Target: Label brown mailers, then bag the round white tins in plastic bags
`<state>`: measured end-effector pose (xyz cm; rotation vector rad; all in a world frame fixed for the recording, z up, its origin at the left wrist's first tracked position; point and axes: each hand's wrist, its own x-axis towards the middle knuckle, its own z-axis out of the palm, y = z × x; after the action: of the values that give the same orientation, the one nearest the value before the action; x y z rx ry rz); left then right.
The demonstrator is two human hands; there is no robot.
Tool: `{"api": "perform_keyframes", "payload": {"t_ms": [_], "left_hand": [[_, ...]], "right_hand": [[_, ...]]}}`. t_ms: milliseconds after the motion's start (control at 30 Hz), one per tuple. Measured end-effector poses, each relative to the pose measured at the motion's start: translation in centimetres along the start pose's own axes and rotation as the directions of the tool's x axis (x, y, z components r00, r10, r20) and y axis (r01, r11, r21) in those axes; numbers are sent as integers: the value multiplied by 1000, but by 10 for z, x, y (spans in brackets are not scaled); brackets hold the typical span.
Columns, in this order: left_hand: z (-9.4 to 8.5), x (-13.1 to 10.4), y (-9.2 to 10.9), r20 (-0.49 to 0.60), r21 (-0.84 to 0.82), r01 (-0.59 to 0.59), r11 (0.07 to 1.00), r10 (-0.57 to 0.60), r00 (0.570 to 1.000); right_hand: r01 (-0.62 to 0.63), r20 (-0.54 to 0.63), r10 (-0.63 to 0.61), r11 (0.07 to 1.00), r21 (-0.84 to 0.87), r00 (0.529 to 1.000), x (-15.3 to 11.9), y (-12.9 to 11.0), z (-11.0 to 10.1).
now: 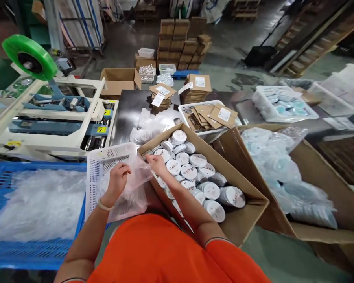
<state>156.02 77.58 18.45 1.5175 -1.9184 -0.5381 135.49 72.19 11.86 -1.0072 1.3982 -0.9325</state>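
Pinched clear plastic bag (138,175) over white basket (92,181), right hand (155,164) nearly closed beside carton (250,192) of round white containers (188,171); curled left hand (118,179) half-open; couldn't tell whether gripping.

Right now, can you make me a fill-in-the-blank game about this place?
The big roll of tape on the machine is ____. The big crate at the far left, with clear plastic in it, is ____. Seen from above, the containers in the box have a ____ shape. A pale wristband is on the ____ arm.
Missing words: green; blue; round; left.
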Motion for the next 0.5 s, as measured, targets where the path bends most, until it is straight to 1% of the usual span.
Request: {"api": "perform_keyframes", "payload": {"t_ms": [33,67,100,133,167,267,300,333,367,400,433,467,500], "left_hand": [[-3,1,-3,6,114,-34,993,33,999],[-5,1,-4,23,228,-59,972,55,998],[-6,1,-3,46,329,-70,942,58,997],[-6,-1,0,72,411,-72,909,47,996],[-6,-2,3,96,474,-66,878,23,995],[-5,-4,12,108,567,17,824,-95,990],[-6,-4,13,113,565,44,824,-130,985],[-6,-3,13,127,549,62,834,-156,980],[-7,-2,12,147,521,72,850,-173,974],[-7,0,10,170,486,76,871,-180,969],[-6,2,7,188,444,79,893,-179,966],[-4,4,5,194,391,85,917,-172,966],[-2,6,3,179,310,96,946,-157,971]], "right_hand": [[-22,-114,-4,973,-232,993,8,1,-15],[-78,-214,-22,891,-448,977,15,3,-29],[-143,-280,-43,779,-610,959,22,5,-39],[-187,-302,-54,678,-711,952,27,9,-47],[-197,-286,-46,621,-759,957,31,14,-51],[-139,-195,-36,576,-805,980,35,23,-56],[-123,-174,-35,574,-810,984,33,23,-57],[-105,-162,-44,591,-800,986,30,21,-58],[-78,-162,-76,632,-771,984,26,17,-60],[-26,-167,-137,690,-723,976,21,11,-60],[63,-170,-226,757,-651,959,14,3,-59],[190,-161,-326,815,-548,932,6,-5,-55],[330,-126,-412,849,-413,902,-3,-13,-50]]}}
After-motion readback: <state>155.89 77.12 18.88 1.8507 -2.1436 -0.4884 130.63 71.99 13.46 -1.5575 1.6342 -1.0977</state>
